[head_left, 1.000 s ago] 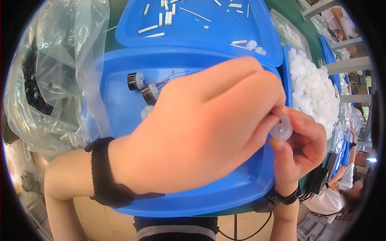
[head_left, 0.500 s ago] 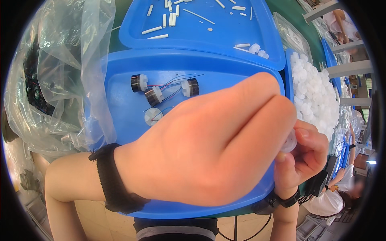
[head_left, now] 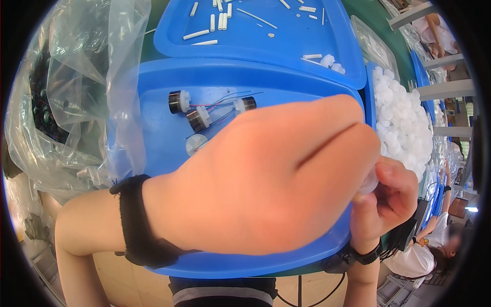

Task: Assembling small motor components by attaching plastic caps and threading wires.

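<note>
Translucent plastic cap (head_left: 369,182): 3 o'clock from my left hand (head_left: 276,179), pinched by my right hand (head_left: 391,194), the nearer; hands close together. Left fingertips hidden: I cannot tell their grip or the cap's axis.

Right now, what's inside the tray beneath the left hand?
The blue tray shows three black-and-white cylinders, thin wires and part of a white disc. The left hand hides whatever lies beneath it.
</note>
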Motion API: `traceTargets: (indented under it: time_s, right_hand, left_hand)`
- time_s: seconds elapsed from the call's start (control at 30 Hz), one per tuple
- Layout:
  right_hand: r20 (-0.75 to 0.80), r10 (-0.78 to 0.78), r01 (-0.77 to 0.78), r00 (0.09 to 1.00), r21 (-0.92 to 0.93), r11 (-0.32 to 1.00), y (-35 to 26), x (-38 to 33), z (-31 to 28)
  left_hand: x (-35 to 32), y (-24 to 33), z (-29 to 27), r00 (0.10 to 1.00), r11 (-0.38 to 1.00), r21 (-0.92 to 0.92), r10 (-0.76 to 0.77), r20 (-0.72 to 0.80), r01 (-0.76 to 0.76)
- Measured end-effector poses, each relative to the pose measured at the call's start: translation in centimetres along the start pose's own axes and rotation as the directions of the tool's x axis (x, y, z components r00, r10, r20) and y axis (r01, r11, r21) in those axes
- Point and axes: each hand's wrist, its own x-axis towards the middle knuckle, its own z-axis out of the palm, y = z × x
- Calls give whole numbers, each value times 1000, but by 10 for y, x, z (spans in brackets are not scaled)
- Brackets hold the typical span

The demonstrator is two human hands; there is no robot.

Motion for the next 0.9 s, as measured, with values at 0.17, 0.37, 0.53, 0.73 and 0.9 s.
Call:
traceTargets:
  time_s: [0.17, 0.37, 0.53, 0.73, 0.9]
  right_hand:
    - [-8, -56, 56, 998, -6, 998, 4, 2, 1]
    - [-14, 14, -14, 1000, 18, 1000, -2, 4, 2]
    - [-20, 48, -47, 999, 73, 996, -1, 7, 4]
    - [-38, 32, -29, 999, 69, 997, 1, 6, 3]
    - [32, -79, 82, 996, -81, 993, 3, 7, -4]
  left_hand:
    - [-2, -8, 2, 999, 997, -67, 36, -27, -38]
    - [1, -5, 0, 1000, 998, -65, 18, 4, -18]
    - [4, -6, -4, 999, 989, -147, -22, 34, 27]
    - [8, -3, -10, 962, 965, -153, -182, 204, 215]
    - [3, 1, -4, 881, 810, -369, -354, 313, 456]
